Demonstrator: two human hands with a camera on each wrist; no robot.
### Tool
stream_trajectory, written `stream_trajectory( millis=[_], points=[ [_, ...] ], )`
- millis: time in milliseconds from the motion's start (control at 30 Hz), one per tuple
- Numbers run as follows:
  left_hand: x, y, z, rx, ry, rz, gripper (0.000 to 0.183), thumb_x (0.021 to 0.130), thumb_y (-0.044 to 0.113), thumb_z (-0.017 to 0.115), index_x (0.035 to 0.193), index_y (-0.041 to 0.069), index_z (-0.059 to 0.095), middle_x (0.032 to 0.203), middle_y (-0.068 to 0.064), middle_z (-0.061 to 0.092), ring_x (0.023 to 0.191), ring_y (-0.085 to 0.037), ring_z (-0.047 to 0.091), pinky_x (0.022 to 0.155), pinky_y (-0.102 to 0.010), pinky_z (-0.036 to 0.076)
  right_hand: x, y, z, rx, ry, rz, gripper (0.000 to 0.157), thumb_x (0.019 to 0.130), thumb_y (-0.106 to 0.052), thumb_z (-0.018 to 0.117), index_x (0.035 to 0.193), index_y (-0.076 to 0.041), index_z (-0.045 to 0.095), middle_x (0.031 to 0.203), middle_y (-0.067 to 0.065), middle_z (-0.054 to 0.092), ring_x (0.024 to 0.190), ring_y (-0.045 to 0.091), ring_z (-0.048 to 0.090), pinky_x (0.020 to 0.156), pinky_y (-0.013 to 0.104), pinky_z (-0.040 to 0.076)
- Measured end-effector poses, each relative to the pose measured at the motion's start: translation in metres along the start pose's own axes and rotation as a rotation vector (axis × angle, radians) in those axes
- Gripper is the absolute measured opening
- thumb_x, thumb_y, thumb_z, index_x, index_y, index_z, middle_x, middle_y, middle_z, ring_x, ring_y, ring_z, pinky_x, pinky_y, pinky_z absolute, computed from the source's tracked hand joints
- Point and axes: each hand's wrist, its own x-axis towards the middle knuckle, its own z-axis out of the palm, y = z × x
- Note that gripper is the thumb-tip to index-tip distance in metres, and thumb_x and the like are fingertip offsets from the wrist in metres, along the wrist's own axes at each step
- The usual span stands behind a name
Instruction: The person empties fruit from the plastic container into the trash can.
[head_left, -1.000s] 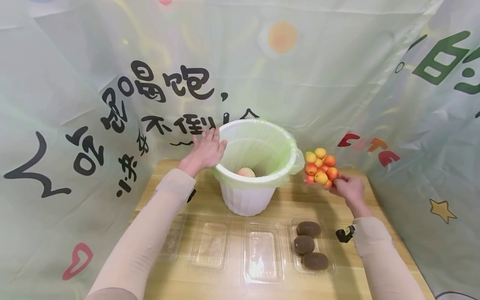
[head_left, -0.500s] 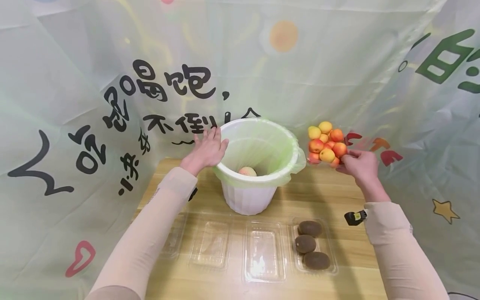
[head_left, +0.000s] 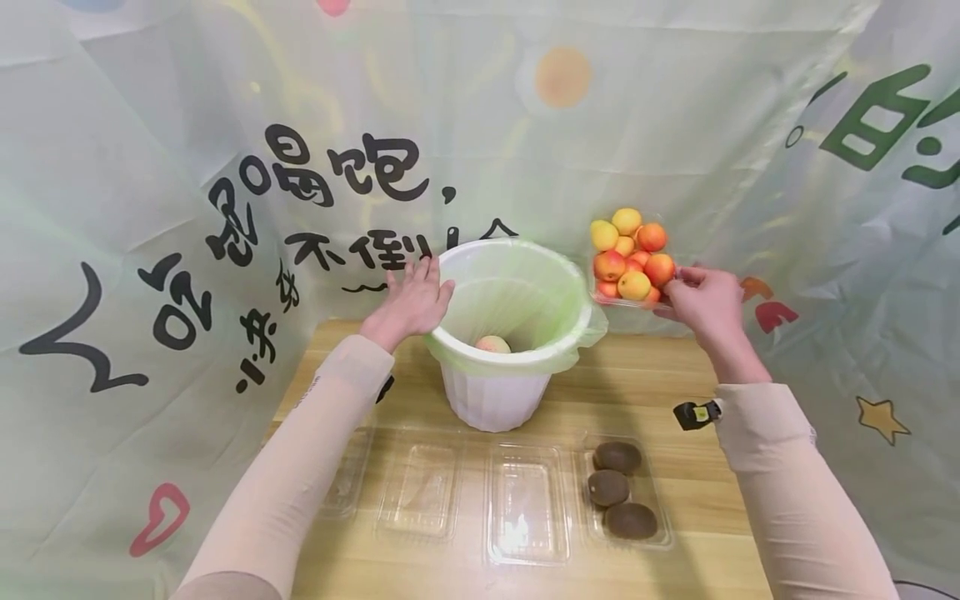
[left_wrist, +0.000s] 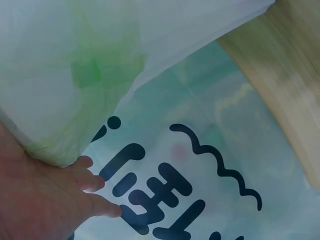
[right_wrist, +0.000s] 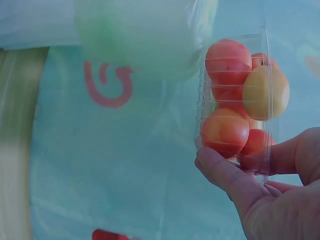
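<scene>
Above the counter (head_left: pixel 697 517), the head view shows the right hand (head_left: pixel 705 302) pinching the edge of a clear box (head_left: pixel 617 302) of red and yellow fruit (head_left: pixel 632 258), held just right of a white bucket (head_left: pixel 497 402) lined with a thin green bag (head_left: pixel 594 327). The left hand (head_left: pixel 412 302) rests at the bucket's opposite rim, fingers loosely extended. From the left wrist, those fingers touch the bag-covered rim, grasping nothing. From the right wrist, thumb and fingers clasp the box's end.
</scene>
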Motion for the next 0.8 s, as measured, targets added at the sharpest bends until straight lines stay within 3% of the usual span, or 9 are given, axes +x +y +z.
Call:
stream_trajectory(
  millis=[300,567,800],
  points=[
    [-0.001,-0.002,-0.002,0.007,0.009,-0.002,0.072,0.106,0.048,0.014,0.158,-0.001,0.008,0.165,-0.022,0.009,0.151,-0.046,0.006,0.116,-0.068,-0.001,0.004,-0.027,0.034,0.058,0.017,-0.055,0.052,0.094,-0.009,0.042,0.145,0.002,0.047,0.135,0.027,0.057,0.096,0.018,0.072,0.071,0.025,0.058],
    [0.0,-0.001,-0.001,0.009,-0.007,0.005,0.07,0.106,0.045,0.017,0.158,-0.002,0.007,0.165,-0.022,0.007,0.15,-0.047,0.004,0.115,-0.069,-0.004,0.004,-0.04,0.068,0.116,0.036,-0.11,0.05,0.091,-0.004,0.044,0.14,0.0,0.055,0.13,0.023,0.062,0.091,0.016,0.072,0.068,0.022,0.058],
    [0.0,0.001,-0.001,0.028,0.004,0.009,0.07,0.106,0.045,0.017,0.158,-0.002,0.008,0.165,-0.022,0.009,0.151,-0.046,0.005,0.116,-0.069,0.0,0.006,-0.042,0.089,0.143,0.065,-0.128,0.049,0.09,-0.001,0.045,0.136,-0.001,0.059,0.124,0.022,0.066,0.086,0.012,0.071,0.069,0.025,0.06]
  ],
)
